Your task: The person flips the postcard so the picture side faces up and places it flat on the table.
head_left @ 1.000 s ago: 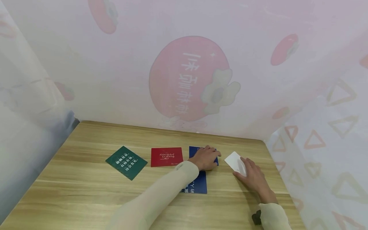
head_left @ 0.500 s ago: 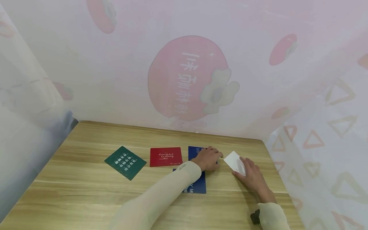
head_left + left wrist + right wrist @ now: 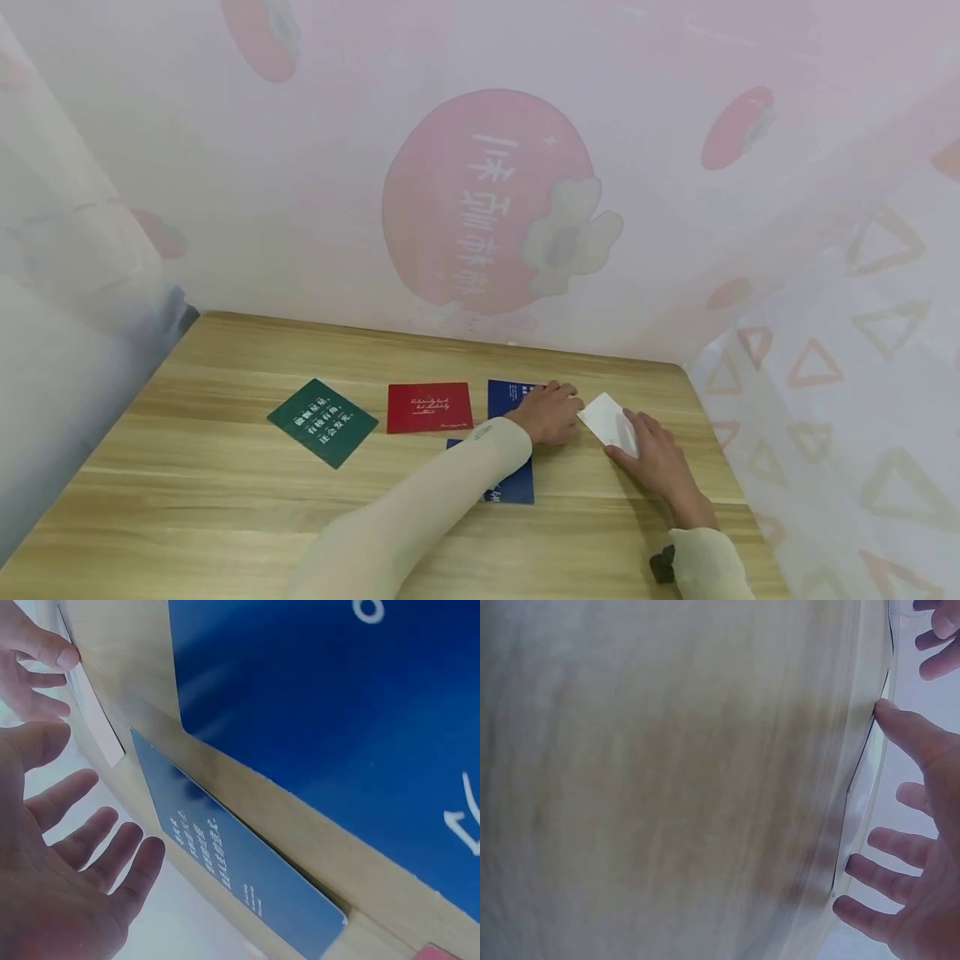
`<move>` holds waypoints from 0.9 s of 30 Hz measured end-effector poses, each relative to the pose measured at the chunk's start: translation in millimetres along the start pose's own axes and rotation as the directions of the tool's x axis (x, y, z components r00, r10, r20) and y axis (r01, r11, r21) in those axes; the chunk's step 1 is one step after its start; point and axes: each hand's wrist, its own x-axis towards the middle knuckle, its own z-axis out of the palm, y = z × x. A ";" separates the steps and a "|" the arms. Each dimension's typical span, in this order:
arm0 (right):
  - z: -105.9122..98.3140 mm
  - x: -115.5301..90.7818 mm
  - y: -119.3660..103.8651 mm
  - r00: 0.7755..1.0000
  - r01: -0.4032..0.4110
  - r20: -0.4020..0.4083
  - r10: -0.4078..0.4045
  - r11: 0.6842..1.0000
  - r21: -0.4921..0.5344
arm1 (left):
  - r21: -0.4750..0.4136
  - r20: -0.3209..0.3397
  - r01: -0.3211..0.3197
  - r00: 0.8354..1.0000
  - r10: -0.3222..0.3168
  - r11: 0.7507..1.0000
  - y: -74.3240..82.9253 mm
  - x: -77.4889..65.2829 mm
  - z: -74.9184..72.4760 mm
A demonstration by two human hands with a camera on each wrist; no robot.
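Note:
In the head view my right hand (image 3: pixel 662 458) holds a white card (image 3: pixel 604 417) by its edges, thumb on the near side and fingers on the far side. The right wrist view shows the thumb (image 3: pixel 911 735) against the card's edge, which looks slightly bent. My left hand (image 3: pixel 547 414) reaches over a blue card (image 3: pixel 506 400), hiding its right part, with fingertips beside the white card's left corner. Its fingers (image 3: pixel 94 840) are loosely bent with nothing between them in the left wrist view. A second blue card (image 3: pixel 517 486) lies nearer, partly under the left sleeve.
A red card (image 3: pixel 429 408) and a tilted green card (image 3: pixel 322 423) lie to the left on the wooden table (image 3: pixel 187 500). Pale printed sheeting (image 3: pixel 315 208) stands behind the table and at both sides. A small dark object (image 3: pixel 663 565) is at the right cuff.
My left hand has shifted right, bringing its fingertips up to the white card's corner. The right hand and its card have hardly moved, and the view has shifted slightly.

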 end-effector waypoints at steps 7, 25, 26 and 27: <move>2.0 1.1 3.9 0.999 0.034 -0.041 -0.034 0.999 -0.011 | -0.030 -0.002 0.017 1.000 -0.017 0.999 5.5 1.2 2.8; 3.0 6.6 2.9 0.999 -0.018 -0.035 0.020 0.999 0.048 | -0.039 0.016 0.012 1.000 -0.012 0.999 13.6 6.4 13.2; 2.9 6.6 3.1 0.999 -0.020 -0.035 0.022 0.998 0.051 | -0.041 0.016 0.011 1.000 -0.010 0.999 13.9 6.4 13.4; 2.9 6.8 3.5 0.999 -0.021 -0.036 0.023 0.998 0.053 | -0.038 0.013 0.008 1.000 -0.008 0.999 14.0 6.4 13.5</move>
